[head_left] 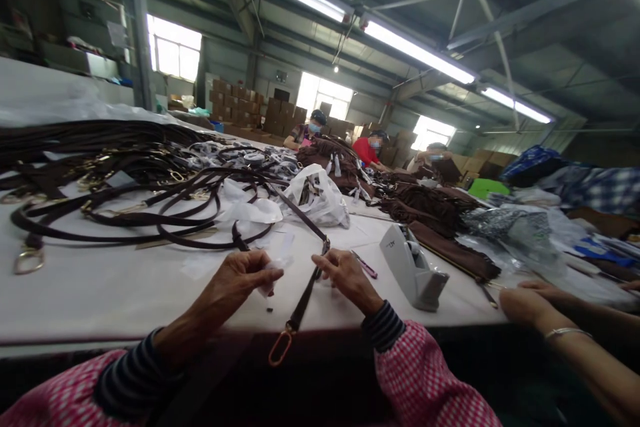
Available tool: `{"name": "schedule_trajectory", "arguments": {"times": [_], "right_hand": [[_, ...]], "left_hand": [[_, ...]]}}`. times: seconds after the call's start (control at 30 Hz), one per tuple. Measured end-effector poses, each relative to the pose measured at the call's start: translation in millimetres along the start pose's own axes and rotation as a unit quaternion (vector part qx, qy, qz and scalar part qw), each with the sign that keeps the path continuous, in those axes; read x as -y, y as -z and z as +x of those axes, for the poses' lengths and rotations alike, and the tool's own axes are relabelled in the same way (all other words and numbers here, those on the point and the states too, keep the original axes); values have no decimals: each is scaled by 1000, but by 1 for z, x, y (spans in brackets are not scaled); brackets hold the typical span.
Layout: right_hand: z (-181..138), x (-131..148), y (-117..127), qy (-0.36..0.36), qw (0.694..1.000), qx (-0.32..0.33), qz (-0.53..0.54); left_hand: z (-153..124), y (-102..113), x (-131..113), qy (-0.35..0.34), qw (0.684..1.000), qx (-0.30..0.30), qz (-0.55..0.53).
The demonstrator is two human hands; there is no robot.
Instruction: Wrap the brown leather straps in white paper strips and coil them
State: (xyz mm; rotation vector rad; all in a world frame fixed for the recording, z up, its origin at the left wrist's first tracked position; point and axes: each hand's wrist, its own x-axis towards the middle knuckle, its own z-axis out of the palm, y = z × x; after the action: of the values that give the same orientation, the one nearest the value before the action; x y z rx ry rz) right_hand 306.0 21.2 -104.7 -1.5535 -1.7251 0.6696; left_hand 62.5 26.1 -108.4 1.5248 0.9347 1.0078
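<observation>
My right hand (347,277) pinches a dark brown strap (305,300) close to its buckle. The strap's end, with a gold clasp (281,347), hangs over the table's front edge. Between the closed fingers of my left hand (245,273) is a small clear plastic bag (275,270), partly hidden by the fingers. A tiny dark scrap (270,309) lies on the table below that hand. Beyond my left hand, more dark straps (125,219) lie in loops, one ending in a gold clasp (29,260).
A grey tape dispenser (407,267) stands right of my hands, with a pink pen (364,264) nearby. Behind are a white plastic bag (320,197) and brown bags (430,203) in a heap. A co-worker's arms (550,320) reach in at right; several people sit across the table.
</observation>
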Motion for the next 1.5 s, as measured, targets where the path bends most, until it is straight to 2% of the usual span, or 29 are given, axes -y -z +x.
{"name": "schedule_trajectory", "arguments": {"times": [0.07, 0.13, 0.3, 0.43, 0.5, 0.6, 0.73, 0.87, 1.0, 1.07, 1.17, 1.27, 1.37, 1.5], "right_hand": [[4, -3, -5, -24, 990, 10, -138], [6, -1, -13, -45, 982, -7, -184], [9, -5, -18, -73, 996, -28, -35], [1, -10, -11, -92, 990, -25, 104], [-7, -8, -13, -96, 968, -23, 232], [-20, 0, -23, -103, 915, -19, 390], [-35, 7, -34, -116, 890, -16, 441], [-43, 7, -31, -135, 850, 16, 509], [-45, 6, -31, -158, 758, 122, 621], [-45, 5, -36, -161, 716, 136, 665], [-45, 5, -47, -170, 677, 138, 702], [-45, 11, -55, -195, 663, 164, 704], [-46, 22, -58, -204, 671, 176, 690], [-43, 34, -64, -154, 685, 132, 700]], "left_hand": [[1, 0, 6, -18, 999, 19, 27], [3, -4, 12, -22, 998, 40, 52], [6, -15, 13, 12, 997, 72, -12], [-1, -28, 8, 68, 990, 80, -91], [-7, -38, 7, 73, 981, 108, -145], [-18, -55, 11, 93, 951, 134, -261], [-24, -67, 13, 134, 923, 67, -354], [-27, -71, 4, 164, 898, 51, -406], [-34, -77, -7, 162, 873, 49, -457], [-39, -78, -7, 139, 870, 58, -470], [-48, -76, -3, 138, 871, 43, -470], [-58, -72, 1, 158, 863, 7, -480], [-69, -67, 2, 165, 861, -12, -481], [-80, -65, 5, 173, 864, -17, -473]]}}
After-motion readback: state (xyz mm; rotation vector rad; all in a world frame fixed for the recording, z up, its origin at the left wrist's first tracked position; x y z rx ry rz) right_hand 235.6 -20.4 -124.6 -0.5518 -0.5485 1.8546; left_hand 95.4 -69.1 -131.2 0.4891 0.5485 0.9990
